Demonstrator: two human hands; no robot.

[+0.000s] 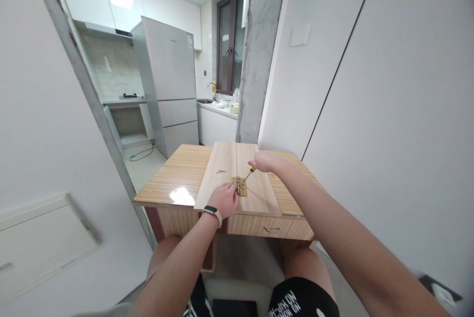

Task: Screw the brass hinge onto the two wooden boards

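Item: one brass hinge (241, 186), small, flat and yellow-gold, with dark screw holes too small for me to count; it lies just below the frame's centre, straddling the thin seam between two pale wooden boards (255, 193). The boards, two in count, lie side by side on one striped wood-grain table (174, 178). My left hand (223, 200), with one white-banded watch (212, 212) at its wrist, rests on the left board, fingers touching the hinge's left edge. My right hand (265, 161) is closed around one screwdriver (249, 174), yellow-handled, its shaft slanting down-left to the hinge. Small dark screws (221, 171) lie on the left board, upward of the hinge; their number I cannot tell. One grey refrigerator (168, 80) stands upper left.
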